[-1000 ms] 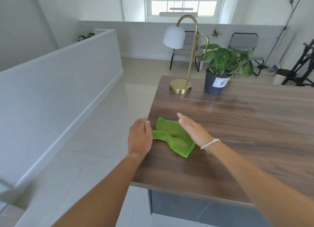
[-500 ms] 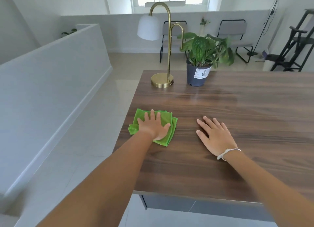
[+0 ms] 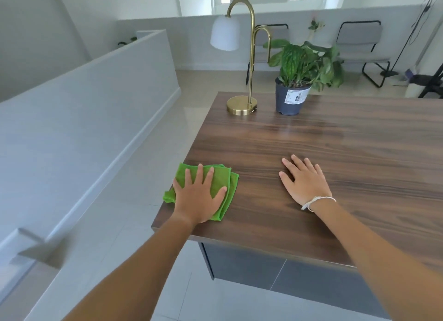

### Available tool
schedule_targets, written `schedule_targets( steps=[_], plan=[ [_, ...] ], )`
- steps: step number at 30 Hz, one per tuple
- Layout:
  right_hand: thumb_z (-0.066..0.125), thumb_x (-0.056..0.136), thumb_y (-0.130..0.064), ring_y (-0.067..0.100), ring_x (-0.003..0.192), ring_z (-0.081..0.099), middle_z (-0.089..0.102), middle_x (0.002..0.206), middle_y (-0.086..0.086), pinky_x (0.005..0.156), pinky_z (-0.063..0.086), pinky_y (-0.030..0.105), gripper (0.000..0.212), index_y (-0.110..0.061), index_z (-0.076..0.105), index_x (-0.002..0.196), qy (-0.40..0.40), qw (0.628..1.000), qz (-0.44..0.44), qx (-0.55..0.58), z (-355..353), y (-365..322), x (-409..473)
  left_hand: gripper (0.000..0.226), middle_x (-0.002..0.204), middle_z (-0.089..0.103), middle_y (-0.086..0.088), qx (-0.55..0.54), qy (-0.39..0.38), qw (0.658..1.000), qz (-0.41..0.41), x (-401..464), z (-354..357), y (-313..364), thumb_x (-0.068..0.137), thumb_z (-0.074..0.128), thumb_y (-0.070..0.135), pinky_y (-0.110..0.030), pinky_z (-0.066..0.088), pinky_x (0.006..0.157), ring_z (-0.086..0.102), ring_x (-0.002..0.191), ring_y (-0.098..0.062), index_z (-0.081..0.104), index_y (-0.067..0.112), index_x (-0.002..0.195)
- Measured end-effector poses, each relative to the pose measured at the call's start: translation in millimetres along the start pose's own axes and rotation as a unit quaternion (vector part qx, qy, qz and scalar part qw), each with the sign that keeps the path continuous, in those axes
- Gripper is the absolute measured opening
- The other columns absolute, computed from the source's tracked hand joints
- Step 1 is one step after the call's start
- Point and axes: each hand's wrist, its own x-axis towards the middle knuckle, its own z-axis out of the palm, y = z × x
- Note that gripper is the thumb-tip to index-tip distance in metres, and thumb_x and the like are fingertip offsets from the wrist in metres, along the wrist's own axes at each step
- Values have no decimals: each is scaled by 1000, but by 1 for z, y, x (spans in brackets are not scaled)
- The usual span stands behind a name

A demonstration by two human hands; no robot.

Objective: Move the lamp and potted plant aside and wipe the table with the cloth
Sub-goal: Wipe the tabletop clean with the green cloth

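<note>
A folded green cloth [image 3: 232, 186] lies at the near left edge of the dark wooden table [image 3: 335, 152], one corner hanging just over the side. My left hand [image 3: 199, 196] presses flat on top of it, fingers spread. To its right my right hand [image 3: 304, 181] rests palm-down on bare wood, fingers apart, holding nothing. At the table's far left corner stands a brass lamp [image 3: 241, 105] with a white shade. The potted plant [image 3: 291, 100], in a dark grey pot with a label, is just to the lamp's right.
A low white wall [image 3: 107, 92] runs along the left, with tiled floor [image 3: 143, 176] between it and the table. Beyond the table's far edge stand two grey chairs [image 3: 359, 40] and a black stand [image 3: 431, 80] at the right.
A second ago both hands flanked the cloth. My left hand has since come down flat on it, and my right hand has moved right onto bare wood.
</note>
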Motion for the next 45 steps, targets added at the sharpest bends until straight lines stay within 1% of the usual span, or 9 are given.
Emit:
schedule_targets(
  steps=[8, 12, 17, 20, 26, 29, 33, 39, 45],
  plan=[
    [28, 96, -43, 28, 145, 15, 22, 157, -1, 119, 10, 42, 51, -27, 29, 144, -6, 1000, -1, 11, 8, -9, 1, 94, 160, 6, -1, 8, 5, 999, -53, -43, 14, -19, 63, -10, 67, -57, 12, 113, 10, 145, -35, 6, 29, 148],
    [32, 97, -39, 26, 146, 15, 24, 157, 0, 119, 7, 40, 49, -24, 34, 143, 5, 997, -17, 73, -10, 20, -8, 95, 160, 5, -5, 17, 6, 998, -53, -51, 6, 35, 63, -13, 65, -60, 9, 112, 9, 144, -38, 4, 26, 148],
    [39, 97, -30, 19, 144, 22, 29, 155, 2, 119, 11, 34, 45, -21, 39, 141, 21, 974, -32, 224, -21, 15, -18, 78, 160, 1, -8, 17, 17, 1000, -12, -52, 12, 86, 81, 1, 63, -63, 5, 111, 5, 144, -42, 4, 24, 149],
    [41, 97, -28, 17, 142, 28, 34, 152, 3, 117, 18, 34, 43, -20, 43, 138, 45, 967, 6, 252, -32, 52, -29, 86, 160, -2, -10, -6, -6, 1000, 26, -46, 16, 146, 73, -8, 62, -65, -1, 109, -1, 143, -44, 2, 22, 149],
    [40, 96, -28, 16, 141, 30, 40, 149, 2, 116, 22, 34, 41, -21, 45, 136, 88, 956, 82, 268, -57, 125, -53, 70, 160, -6, -9, -48, -58, 997, 35, -40, 13, 207, 91, 17, 56, -64, -4, 110, -6, 144, -42, 3, 21, 149],
    [40, 96, -30, 15, 140, 31, 41, 148, 1, 116, 23, 34, 41, -23, 46, 136, 99, 955, 78, 270, -64, 124, -57, 58, 160, 8, -2, -135, -57, 989, 35, -33, -3, 193, 93, 21, 50, -56, 9, 112, 9, 145, -33, 21, 28, 147],
    [40, 96, -28, 17, 140, 33, 41, 148, 5, 117, 22, 36, 42, -18, 44, 137, 93, 963, 12, 251, -63, 72, -59, 48, 156, 26, 0, -217, 13, 976, 15, -21, -23, 146, 95, 28, 42, -48, 24, 108, 31, 138, -29, 38, 28, 140],
    [33, 97, -38, 23, 146, 17, 23, 157, 4, 119, 9, 38, 51, -20, 28, 145, 4, 982, -71, 178, -26, -25, -71, 48, 153, 32, -5, -163, 47, 985, -24, -15, -22, 53, 96, 30, 40, -48, 29, 109, 34, 136, -32, 38, 24, 140],
    [26, 94, -51, 20, 148, 2, 7, 160, -4, 120, -1, 39, 60, -26, 17, 148, -25, 996, -65, 62, -3, -38, -74, 50, 154, 30, -6, -108, 41, 993, -18, -15, -8, 18, 95, 29, 44, -51, 21, 114, 26, 140, -31, 35, 27, 141]
  ],
)
